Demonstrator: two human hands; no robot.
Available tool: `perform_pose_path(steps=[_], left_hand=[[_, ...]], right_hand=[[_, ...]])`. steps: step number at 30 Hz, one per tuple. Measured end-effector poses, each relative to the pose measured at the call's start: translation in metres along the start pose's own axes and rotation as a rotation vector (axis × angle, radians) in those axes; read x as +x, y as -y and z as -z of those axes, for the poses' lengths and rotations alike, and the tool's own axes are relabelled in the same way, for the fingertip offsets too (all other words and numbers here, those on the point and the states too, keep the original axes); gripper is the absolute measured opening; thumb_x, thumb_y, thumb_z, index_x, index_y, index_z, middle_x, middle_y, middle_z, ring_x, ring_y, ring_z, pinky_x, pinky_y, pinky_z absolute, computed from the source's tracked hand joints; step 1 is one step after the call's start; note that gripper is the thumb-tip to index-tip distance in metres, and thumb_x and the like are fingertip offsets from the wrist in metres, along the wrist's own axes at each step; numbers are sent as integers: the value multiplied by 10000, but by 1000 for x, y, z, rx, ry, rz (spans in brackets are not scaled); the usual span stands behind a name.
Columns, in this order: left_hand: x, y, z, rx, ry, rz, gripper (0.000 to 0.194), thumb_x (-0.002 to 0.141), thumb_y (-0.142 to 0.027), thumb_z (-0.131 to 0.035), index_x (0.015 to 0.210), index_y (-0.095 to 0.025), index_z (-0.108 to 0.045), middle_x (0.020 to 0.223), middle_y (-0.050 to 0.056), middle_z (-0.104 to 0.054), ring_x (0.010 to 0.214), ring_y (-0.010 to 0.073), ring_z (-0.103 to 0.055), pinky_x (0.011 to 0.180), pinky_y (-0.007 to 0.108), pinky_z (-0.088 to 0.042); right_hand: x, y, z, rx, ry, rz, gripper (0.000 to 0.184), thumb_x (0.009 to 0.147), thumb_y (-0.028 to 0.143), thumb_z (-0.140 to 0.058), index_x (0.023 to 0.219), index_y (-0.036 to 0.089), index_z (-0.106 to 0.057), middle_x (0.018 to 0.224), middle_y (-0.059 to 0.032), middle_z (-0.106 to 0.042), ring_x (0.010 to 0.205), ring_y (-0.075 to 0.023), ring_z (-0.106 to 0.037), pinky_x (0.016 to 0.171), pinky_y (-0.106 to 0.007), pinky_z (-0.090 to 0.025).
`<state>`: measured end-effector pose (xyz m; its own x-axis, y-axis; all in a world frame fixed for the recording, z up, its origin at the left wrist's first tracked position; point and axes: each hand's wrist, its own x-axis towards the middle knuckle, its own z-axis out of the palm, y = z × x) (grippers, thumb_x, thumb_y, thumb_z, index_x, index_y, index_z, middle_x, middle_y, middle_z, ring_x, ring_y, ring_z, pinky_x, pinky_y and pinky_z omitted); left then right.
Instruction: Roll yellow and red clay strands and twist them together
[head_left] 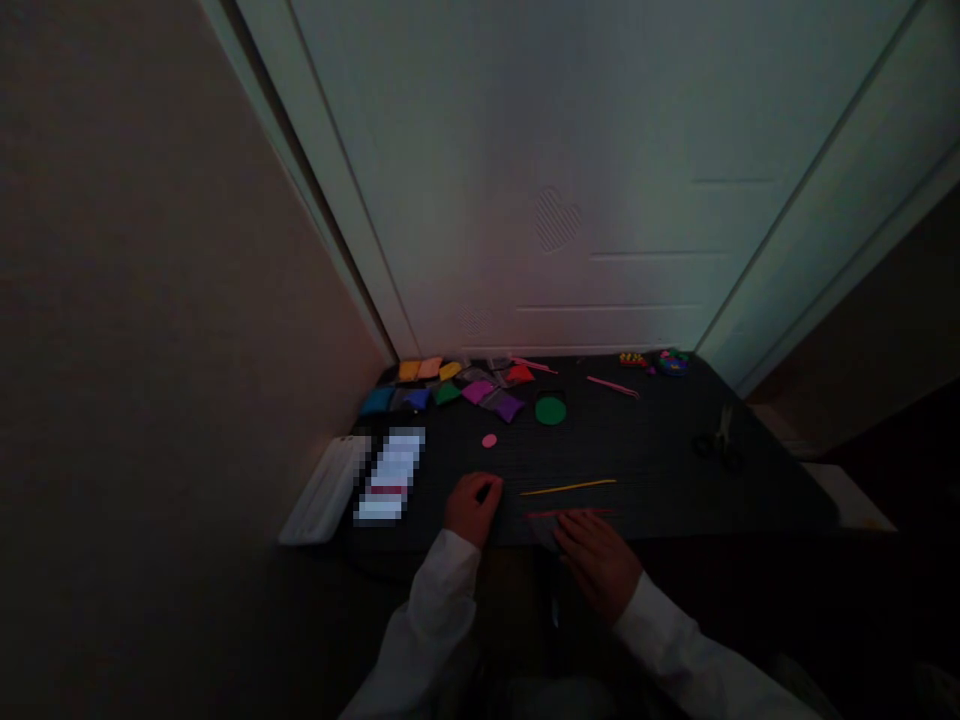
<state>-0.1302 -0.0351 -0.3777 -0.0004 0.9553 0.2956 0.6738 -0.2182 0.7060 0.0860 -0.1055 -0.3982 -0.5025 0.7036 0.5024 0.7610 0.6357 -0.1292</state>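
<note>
My right hand (598, 562) lies with its fingers stretched out flat over a thin red strip (536, 514) near the table's front edge. Beneath those fingers, a greyish flat piece (546, 530) shows in part; its kind is hard to tell. Just beyond is a thin yellow strip (568, 487), untouched. To the left, my left hand (472, 508) rests on the front edge with its fingers curled in, and nothing shows in it. A small pink disc (489, 441) and a larger green disc (550, 410) lie farther back.
Bags of coloured clay (478, 391) line the back left of the dark table (652, 450). A phone (390, 476) and a white case (327, 490) sit at left. Scissors (723, 440), a pink tool (613, 387) and colourful small pieces (673, 362) are at right. A white door (487, 150) stands behind.
</note>
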Motion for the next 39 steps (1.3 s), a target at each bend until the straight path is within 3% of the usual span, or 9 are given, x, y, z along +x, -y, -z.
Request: perform_pose_path(steps=[6,9,12,15,18,20,24,39], left_hand=[[0,-2,1,-6,-6,-7,201,730,-330,-452,711,-187,-592,747,16,-600,757,137,-545,730,299,-437],[-1,-1,0,0,-11,-6,206,736,-330,-445,718,-188,-593,756,17,-602,762,137,-542,733,302,-437],[-1,-1,0,14,-5,-8,214,744,-335,-435,727,-192,-593,757,14,-604,764,139,-543,730,302,-437],[-1,-2,2,26,2,-16,219,745,-340,-432,725,-192,-591,753,16,-603,763,142,-546,723,302,-440],[0,-4,3,32,19,-16,217,746,-337,-430,719,-193,-590,750,16,-600,759,141,-545,716,301,-442],[0,-5,3,38,23,-10,212,743,-335,-436,716,-192,-590,752,17,-598,761,141,-543,721,303,-441],[0,-7,2,40,10,-10,207,739,-330,-443,734,-193,-597,766,18,-602,763,137,-542,726,302,-443],[-1,-8,0,136,5,-14,199,741,-318,-443,751,-206,-607,777,22,-615,769,140,-549,738,308,-447]], right_hand=[[19,-8,7,25,-119,49,331,787,134,-352,1060,199,-528,1021,-50,-601,1068,-154,-453,921,-372,-340],[28,-24,18,3,-174,46,350,771,114,-354,1076,187,-509,1043,-47,-590,1084,-155,-439,939,-385,-309],[21,-62,26,-80,-191,-16,362,768,121,-350,1095,180,-492,1082,-54,-566,1089,-161,-436,935,-380,-310],[-5,-115,27,-209,-186,-162,332,776,176,-357,1066,184,-519,1071,-63,-572,1043,-180,-481,892,-374,-349],[-31,-157,20,-277,-93,-286,310,782,283,-370,1002,190,-569,1015,-70,-603,942,-202,-549,800,-368,-415],[-40,-169,16,-254,-16,-308,294,770,342,-399,935,210,-604,990,-56,-615,940,-214,-549,782,-374,-427],[-37,-167,15,-178,50,-318,311,758,366,-416,964,219,-596,1028,-48,-596,985,-218,-519,814,-393,-413],[-36,-168,12,-96,26,-331,304,743,387,-449,953,222,-594,1045,-47,-579,977,-225,-517,820,-397,-420]])
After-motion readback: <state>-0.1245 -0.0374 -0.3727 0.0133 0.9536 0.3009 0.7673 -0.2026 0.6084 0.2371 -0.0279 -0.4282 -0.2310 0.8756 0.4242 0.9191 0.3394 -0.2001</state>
